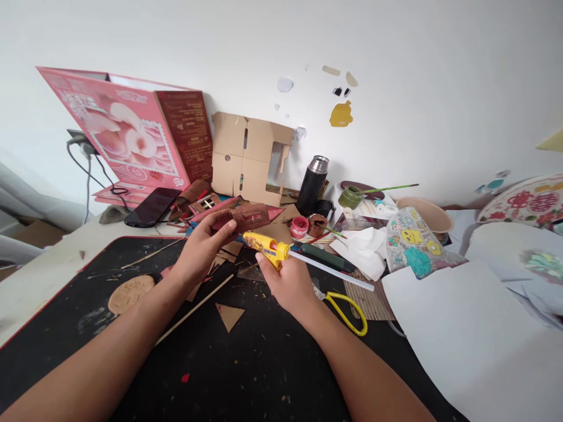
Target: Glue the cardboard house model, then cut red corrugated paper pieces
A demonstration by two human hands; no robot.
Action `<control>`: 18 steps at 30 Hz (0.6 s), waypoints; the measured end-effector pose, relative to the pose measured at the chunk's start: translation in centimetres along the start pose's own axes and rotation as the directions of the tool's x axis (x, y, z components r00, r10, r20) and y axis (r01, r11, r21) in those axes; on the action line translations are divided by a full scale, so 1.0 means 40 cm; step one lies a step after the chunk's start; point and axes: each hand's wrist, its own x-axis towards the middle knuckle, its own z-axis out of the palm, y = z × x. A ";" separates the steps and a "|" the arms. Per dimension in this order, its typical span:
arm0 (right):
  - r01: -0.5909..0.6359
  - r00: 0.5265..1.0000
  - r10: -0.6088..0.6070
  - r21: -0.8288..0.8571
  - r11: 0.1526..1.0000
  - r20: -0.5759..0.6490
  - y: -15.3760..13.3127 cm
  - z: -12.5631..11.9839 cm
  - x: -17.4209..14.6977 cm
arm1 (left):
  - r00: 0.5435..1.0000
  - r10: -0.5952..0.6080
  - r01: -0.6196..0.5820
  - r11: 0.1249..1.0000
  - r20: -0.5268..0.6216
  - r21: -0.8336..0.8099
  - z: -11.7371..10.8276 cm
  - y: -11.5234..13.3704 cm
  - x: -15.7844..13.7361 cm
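Note:
In my right hand point(290, 280) is a yellow hot glue gun point(269, 246), its nozzle pointing left. A long pale glue stick point(332, 271) sticks out of its back end toward the right. The fingers of my left hand point(206, 243) are closed on a brown and red painted cardboard model piece point(255, 220) with a pointed right end. The glue gun's tip sits just below this piece; I cannot tell whether they touch. Behind my left hand lies a small painted house part point(206, 203) with a window.
Yellow-handled scissors point(349, 313), a thin wooden stick point(196, 309) and a cardboard triangle point(230, 316) lie on the black mat point(246, 375). Beyond stand paint jars point(299, 226), a black thermos point(313, 184) and a cardboard sheet point(233, 155). A phone point(152, 206) lies left, white paper point(461, 334) right.

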 end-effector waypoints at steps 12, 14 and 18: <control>0.005 1.000 -0.005 -0.024 1.000 0.000 -0.001 0.003 -0.001 | 1.000 -0.014 0.014 1.000 -0.005 0.022 -0.006 -0.014 0.005; 0.012 1.000 -0.012 -0.025 1.000 -0.005 -0.001 0.006 -0.001 | 1.000 -0.009 0.009 1.000 -0.013 0.024 -0.005 -0.014 0.005; -0.007 1.000 0.007 -0.009 1.000 -0.005 0.003 0.001 0.001 | 1.000 0.006 -0.006 1.000 -0.022 0.015 0.000 -0.007 0.004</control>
